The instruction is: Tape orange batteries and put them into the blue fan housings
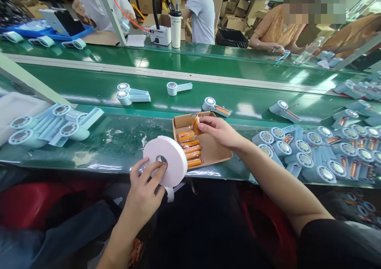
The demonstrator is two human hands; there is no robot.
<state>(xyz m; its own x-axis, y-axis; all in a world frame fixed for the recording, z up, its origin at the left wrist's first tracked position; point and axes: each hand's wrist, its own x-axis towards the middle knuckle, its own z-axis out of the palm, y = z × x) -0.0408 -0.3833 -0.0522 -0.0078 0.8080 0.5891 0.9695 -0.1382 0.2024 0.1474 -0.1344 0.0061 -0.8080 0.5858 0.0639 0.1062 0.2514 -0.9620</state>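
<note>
A wide roll of white tape (175,162) is gripped by my left hand (145,185), with fingers at its core hole and a loose tape end hanging below. Between the thumb and fingers of my right hand (218,130) is an orange cylindrical battery (195,122), held over the far side of a shallow cardboard box (216,152). Several more orange batteries (192,150) with thin wires lie in a row along the box's left side, partly behind the roll.
Light-blue handheld fan housings (300,146) crowd the bench at right; more housings (70,128) lie at left. Others sit on the green conveyor belt (166,68). Across it are several people, a white tumbler (176,29) and a blue tray (86,30). A slanted metal post (29,80) stands at left.
</note>
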